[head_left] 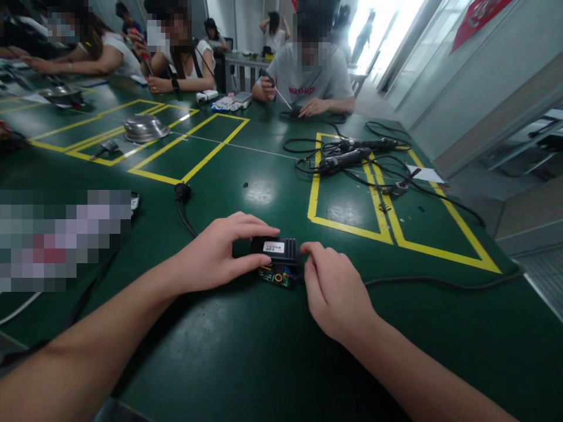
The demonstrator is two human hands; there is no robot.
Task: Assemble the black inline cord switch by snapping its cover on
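On this dark green tabletop (pixel 211 346), my left fingers (pixel 257 230) clamp the black ribbed plastic housing (pixel 282 256), my right fingers (pixel 313 250) curl beside it, gripping or not I can't tell: a steadying step, I judge, next needing level pressure.

Black adapter housing (pixel 289 256), circuit board (pixel 269 275) exposed.
From where I stand: rectangular casing, printed white label (pixel 273 247) facing up, parallel ribs at the right end; a copper-coloured ring component shows on the board along the near lower side; a black cable (pixel 422 279) trails rightward across the green tabletop (pixel 220 351), its join hidden.
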